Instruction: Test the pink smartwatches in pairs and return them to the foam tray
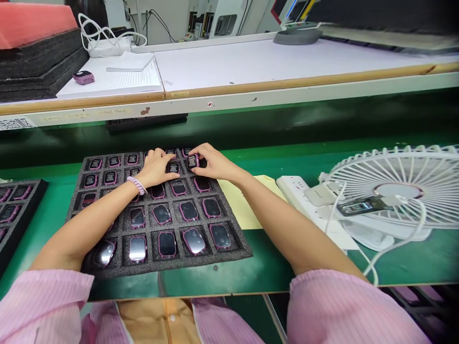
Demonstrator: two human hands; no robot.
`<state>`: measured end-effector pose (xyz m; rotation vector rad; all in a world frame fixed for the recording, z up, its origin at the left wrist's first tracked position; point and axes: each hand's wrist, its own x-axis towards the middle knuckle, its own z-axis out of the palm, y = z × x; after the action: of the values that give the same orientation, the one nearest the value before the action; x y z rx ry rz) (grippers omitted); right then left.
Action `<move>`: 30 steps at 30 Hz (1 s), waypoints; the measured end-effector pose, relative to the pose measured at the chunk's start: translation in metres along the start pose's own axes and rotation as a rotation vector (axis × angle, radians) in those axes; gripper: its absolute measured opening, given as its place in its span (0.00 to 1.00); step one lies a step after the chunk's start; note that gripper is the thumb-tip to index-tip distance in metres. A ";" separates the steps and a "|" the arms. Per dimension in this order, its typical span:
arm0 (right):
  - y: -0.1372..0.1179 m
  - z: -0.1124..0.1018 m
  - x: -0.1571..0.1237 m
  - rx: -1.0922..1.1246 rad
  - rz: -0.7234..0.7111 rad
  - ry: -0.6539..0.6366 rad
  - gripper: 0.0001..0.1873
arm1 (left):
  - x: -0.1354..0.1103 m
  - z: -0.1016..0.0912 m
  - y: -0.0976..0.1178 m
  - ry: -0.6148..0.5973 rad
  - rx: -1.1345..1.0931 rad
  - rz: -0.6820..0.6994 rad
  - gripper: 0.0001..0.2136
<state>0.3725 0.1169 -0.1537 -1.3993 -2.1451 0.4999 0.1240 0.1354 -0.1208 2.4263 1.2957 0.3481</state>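
Note:
A grey foam tray (pixel 224 258) lies on the green bench in front of me, its pockets filled with purple-framed smartwatch bodies (pixel 188 210). Near the tray's far right corner, my right hand (pixel 214 163) grips one watch (pixel 192 161) by its edges between thumb and fingers, over its pocket. The screen of that watch shows lines of white text. My left hand (pixel 156 168) rests over the far middle of the tray, thumb and forefinger apart on either side of another lit watch (pixel 173 167). Several far watches show text; the nearer screens are dark or reflective.
At right stand a white fan (pixel 398 191), a power strip (pixel 292 186) and a cabled device (pixel 362 206). Yellow paper (pixel 244 205) lies beside the tray. Another tray (pixel 34 210) is at left. A shelf (pixel 233 62) above holds foam stacks (pixel 39 57), papers and a single watch (pixel 83 77).

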 end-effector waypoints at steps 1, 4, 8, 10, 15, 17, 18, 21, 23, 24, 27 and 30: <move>0.003 -0.001 0.000 -0.050 -0.009 -0.023 0.28 | -0.006 -0.006 -0.001 0.021 0.050 0.021 0.31; 0.008 -0.005 -0.002 -0.157 0.033 -0.112 0.30 | -0.037 -0.036 -0.015 0.148 0.191 0.093 0.26; 0.000 -0.013 -0.007 -0.281 0.035 -0.126 0.36 | -0.097 -0.083 -0.063 0.258 0.284 -0.008 0.21; -0.014 -0.012 -0.005 -0.313 -0.018 -0.104 0.35 | -0.130 -0.097 -0.091 0.261 0.337 -0.133 0.21; -0.088 0.023 0.016 -0.296 -0.277 -0.202 0.24 | -0.186 -0.088 -0.131 -0.013 0.430 -0.460 0.20; -0.127 0.046 0.027 -0.267 -0.342 -0.324 0.20 | -0.193 -0.075 -0.132 -0.036 0.427 -0.511 0.20; -0.145 0.058 0.033 -0.261 -0.359 -0.382 0.20 | -0.194 -0.070 -0.131 -0.016 0.422 -0.521 0.21; -0.189 0.089 0.048 -0.271 -0.325 -0.438 0.17 | -0.191 -0.060 -0.126 0.079 0.345 -0.546 0.19; -0.207 0.105 0.056 -0.278 -0.282 -0.448 0.14 | -0.188 -0.060 -0.123 0.142 0.240 -0.556 0.16; -0.212 0.111 0.060 -0.277 -0.269 -0.448 0.13 | -0.188 -0.061 -0.122 0.170 0.190 -0.551 0.14; -0.218 0.117 0.065 -0.238 -0.264 -0.412 0.12 | -0.190 -0.067 -0.117 0.216 0.071 -0.502 0.08; -0.216 0.111 0.063 -0.146 -0.276 -0.341 0.14 | -0.191 -0.073 -0.107 0.291 -0.092 -0.423 0.09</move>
<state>0.1281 0.0865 -0.1059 -1.1256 -2.6472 0.5118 -0.0883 0.0447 -0.1094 2.0082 1.8247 0.6385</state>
